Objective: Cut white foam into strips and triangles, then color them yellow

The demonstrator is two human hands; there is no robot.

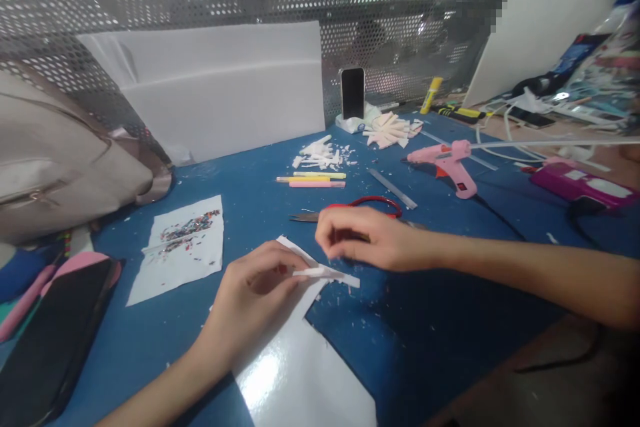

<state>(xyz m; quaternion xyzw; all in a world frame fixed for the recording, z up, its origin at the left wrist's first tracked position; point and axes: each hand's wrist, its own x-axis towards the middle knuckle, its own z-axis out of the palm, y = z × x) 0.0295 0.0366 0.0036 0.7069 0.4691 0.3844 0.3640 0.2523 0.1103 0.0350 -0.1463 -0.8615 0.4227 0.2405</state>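
My left hand (pixel 253 300) is curled over the top corner of a glossy white sheet (pixel 300 373) on the blue table and pinches one end of a narrow white paper strip (pixel 327 273). My right hand (pixel 367 239) is closed in a pinch on the same strip from above, fingers bent together. Just behind my right hand lie red-handled scissors (pixel 373 203), blades pointing left.
A pink glue gun (pixel 447 163) with its cord lies at right, with a ruler (pixel 393 188), pastel sticks (pixel 315 180), paper scraps (pixel 320 155) and a folded paper fan (pixel 390 130) behind. A phone (pixel 353 93) stands upright. A glitter-strewn paper (pixel 180 247), beige bag (pixel 60 153) and dark case (pixel 55 340) are left.
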